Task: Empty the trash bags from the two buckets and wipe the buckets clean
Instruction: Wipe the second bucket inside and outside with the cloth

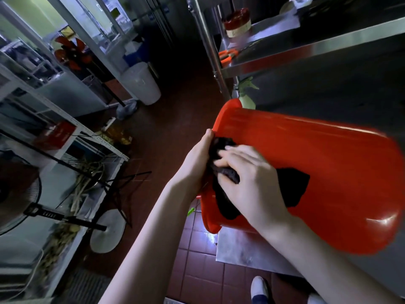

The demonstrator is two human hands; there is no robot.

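A glossy red plastic bucket [306, 172] lies on its side on the steel counter [252, 249], mouth toward nine o'clock. The left hand [197, 159] grips its rim, while the right hand [247, 176], fingers spread, presses a black cloth [293, 185] against the bucket's outer wall.

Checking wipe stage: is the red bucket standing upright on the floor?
No, the red bucket lies tipped on its side on the steel table, with the right hand pressing a dark cloth on its wall.

One red bucket [306, 172], one black cloth [223, 172], two hands [247, 178].
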